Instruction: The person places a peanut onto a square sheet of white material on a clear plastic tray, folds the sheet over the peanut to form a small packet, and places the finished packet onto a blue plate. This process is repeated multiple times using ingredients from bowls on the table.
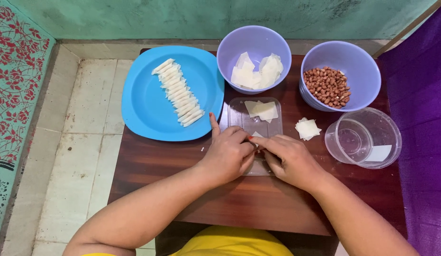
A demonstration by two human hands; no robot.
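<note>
My left hand (228,152) and my right hand (287,159) meet over a clear plastic tray (239,108) on the wooden table. Their fingertips pinch a small white wrapper piece (256,135), mostly hidden between them. More white wrapper squares (261,110) lie at the tray's far end. A blue plate (144,102) to the left carries a row of several rolled white wrappers (178,92). A purple bowl (234,45) behind the tray holds wrapper squares. Another purple bowl (365,71) at the right holds peanuts (328,86).
A small stack of wrapper squares (307,128) lies on the brown table (149,161) right of the tray. A clear round container (367,137) stands at the right. Pale floor tiles (83,142) lie left of the table, purple cloth (422,118) at the right.
</note>
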